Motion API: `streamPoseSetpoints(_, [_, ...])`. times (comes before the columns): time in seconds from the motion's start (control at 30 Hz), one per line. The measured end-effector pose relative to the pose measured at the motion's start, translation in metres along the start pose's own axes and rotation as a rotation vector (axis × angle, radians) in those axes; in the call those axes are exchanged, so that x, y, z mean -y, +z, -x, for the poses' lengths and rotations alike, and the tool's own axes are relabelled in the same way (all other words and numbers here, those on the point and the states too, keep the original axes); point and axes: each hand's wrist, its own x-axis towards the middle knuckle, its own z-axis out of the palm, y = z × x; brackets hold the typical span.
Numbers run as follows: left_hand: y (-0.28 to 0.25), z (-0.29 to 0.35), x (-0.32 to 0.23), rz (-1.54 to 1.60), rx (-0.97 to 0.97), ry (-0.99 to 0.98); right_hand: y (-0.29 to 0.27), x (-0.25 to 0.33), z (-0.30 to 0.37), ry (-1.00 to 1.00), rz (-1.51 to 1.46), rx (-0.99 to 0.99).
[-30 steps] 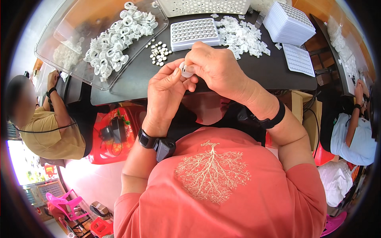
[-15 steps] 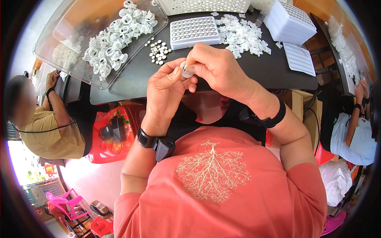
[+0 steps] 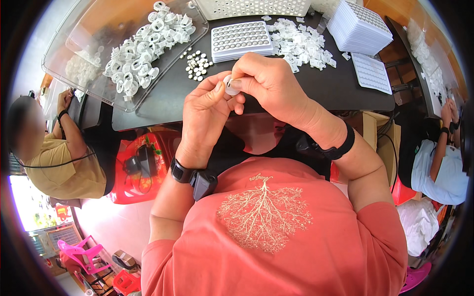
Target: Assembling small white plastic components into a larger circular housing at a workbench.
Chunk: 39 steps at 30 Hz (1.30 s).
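Note:
My left hand [image 3: 203,111] pinches a small round white plastic part [image 3: 230,89] between thumb and fingers, above the table's near edge. From the other side, the thumb and forefinger of my right hand [image 3: 274,81] press on that same part; whether they hold a second small piece is hidden. Just beyond my left hand lie loose silver button cells [image 3: 197,64]. A white tray [image 3: 242,55] set with rows of round silver cells stands beyond my right hand. To its right spreads a heap of flat translucent plastic tabs [image 3: 305,47].
A clear bin [image 3: 111,101] at the left holds many white plastic parts [image 3: 143,52]. A perforated white basket [image 3: 256,9] stands at the back. Stacked white trays [image 3: 358,29] and a single tray [image 3: 371,73] sit right. Co-workers sit at either side [image 3: 69,158].
Both hands stay nearly in place on the white part. The fingers of my right hand have shifted slightly against it.

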Motion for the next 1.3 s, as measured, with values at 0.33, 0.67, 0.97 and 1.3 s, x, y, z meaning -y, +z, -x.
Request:
streamPoseSetpoints(0.33, [-0.001,0.001,0.001,-0.015,-0.008,-0.005,0.000,0.002,-0.001,0.031,-0.002,-0.005])
streamPoseSetpoints(0.67, [-0.001,0.003,0.001,-0.003,0.049,0.006,-0.018,0.000,-0.019,0.297,-0.417,0.257])
streamPoseSetpoints(0.97, [-0.007,-0.001,0.002,0.055,0.019,0.000,-0.006,-0.006,-0.017,0.363,-0.455,0.255])
streamPoseSetpoints(1.3, [-0.001,0.003,0.001,0.050,-0.025,-0.011,-0.008,-0.009,-0.012,0.341,-0.478,0.213])
